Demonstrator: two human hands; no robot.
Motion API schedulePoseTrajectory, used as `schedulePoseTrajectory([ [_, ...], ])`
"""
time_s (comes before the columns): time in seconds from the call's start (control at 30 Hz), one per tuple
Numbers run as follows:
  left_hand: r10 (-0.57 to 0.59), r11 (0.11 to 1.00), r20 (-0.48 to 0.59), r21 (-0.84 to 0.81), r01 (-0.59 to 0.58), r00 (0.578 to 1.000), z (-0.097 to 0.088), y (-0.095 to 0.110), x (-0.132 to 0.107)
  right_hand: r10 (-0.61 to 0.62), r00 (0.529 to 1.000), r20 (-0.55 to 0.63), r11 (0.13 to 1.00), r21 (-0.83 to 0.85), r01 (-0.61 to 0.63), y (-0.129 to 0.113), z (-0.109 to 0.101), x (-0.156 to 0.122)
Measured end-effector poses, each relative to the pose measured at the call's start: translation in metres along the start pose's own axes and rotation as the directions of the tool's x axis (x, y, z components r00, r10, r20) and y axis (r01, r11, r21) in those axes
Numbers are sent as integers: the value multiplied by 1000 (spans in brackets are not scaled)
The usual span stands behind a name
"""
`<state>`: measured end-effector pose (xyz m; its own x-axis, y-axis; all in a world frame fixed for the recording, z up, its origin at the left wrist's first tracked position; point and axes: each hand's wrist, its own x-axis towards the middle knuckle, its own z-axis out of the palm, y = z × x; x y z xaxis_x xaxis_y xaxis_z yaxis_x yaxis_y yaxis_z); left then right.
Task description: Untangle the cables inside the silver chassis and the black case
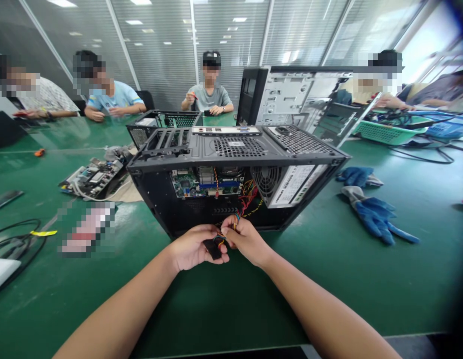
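A small black piece (212, 250) is sitting tilted in the left hand (196, 247), and thin multicoloured wires (221, 242) are bending beside it, pinched in the right hand (248, 242). The dark computer case (201, 147) is standing just behind on the green surface (216, 309), its open side facing the hands.

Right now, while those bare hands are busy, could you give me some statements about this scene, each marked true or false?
1. The bare left hand holds a small black piece. True.
2. The bare right hand pinches thin multicoloured wires. True.
3. The blue-and-grey fabric gloves cover both hands. False: the gloves lie on the glossy green tabletop.
4. The boxy, white-labelled power supply stands outside the open black metal computer case. False: the power supply sits inside the case.
5. The mint-green plastic basket holds dark cables. True.
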<state>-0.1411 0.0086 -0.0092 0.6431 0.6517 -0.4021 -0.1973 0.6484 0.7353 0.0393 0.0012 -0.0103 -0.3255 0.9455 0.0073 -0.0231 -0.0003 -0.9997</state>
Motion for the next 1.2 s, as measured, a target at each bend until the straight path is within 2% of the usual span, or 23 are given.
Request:
schedulePoseTrajectory([
  [0.1,-50,998,-33,-49,48,998,0,-1,1,-30,999,35,997,-75,33,-1,-1,0],
  [0.2,-29,1000,-76,-7,28,997,5,-4,2,-45,998,42,993,-108,49,0,-2,1],
  [0.3,112,976,-148,201,-81,983,10,-8,4,-34,999,16,994,-108,35,2,-2,1],
  [0.37,275,891,-161,413,-188,948,12,-10,4,-14,1000,-2,995,-96,14,3,-1,1],
  [0.43,451,704,-120,657,-270,884,12,-13,4,-4,1000,-27,997,-80,1,3,0,1],
  [0.5,614,411,-29,865,-288,789,9,-15,4,2,999,-50,998,-60,-5,3,1,1],
  [0.53,680,252,31,928,-274,732,7,-17,4,7,998,-59,999,-43,-10,3,1,1],
  [0.6,745,24,174,958,-286,645,3,-20,5,28,997,-71,1000,12,-27,4,1,2],
  [0.63,764,-56,227,956,-289,604,1,-22,6,42,996,-75,998,55,-38,5,2,2],
  [0.77,739,-313,376,927,-209,559,-2,-26,7,103,990,-98,969,236,-78,7,4,3],
  [0.8,732,-390,428,901,-188,530,-1,-25,6,123,987,-103,957,276,-90,7,5,3],
  [0.87,717,-547,545,826,-135,435,1,-22,3,165,980,-107,927,357,-117,5,6,3],
  [0.9,706,-612,597,785,-95,380,2,-20,2,188,976,-109,908,399,-130,3,7,2],
  [0.93,697,-656,630,753,-50,344,4,-19,1,209,972,-110,887,441,-141,2,7,2],
  [0.97,691,-681,644,733,-4,329,5,-17,-1,231,966,-113,865,479,-151,1,8,2],
  [1.0,687,-695,646,718,39,333,7,-17,-2,254,960,-116,843,514,-161,0,8,1],
  [1.1,690,-696,606,705,134,395,11,-17,-3,326,939,-109,777,596,-201,1,8,2],
  [1.2,693,-686,565,708,168,448,13,-20,-1,373,924,-84,725,647,-234,6,8,3],
])
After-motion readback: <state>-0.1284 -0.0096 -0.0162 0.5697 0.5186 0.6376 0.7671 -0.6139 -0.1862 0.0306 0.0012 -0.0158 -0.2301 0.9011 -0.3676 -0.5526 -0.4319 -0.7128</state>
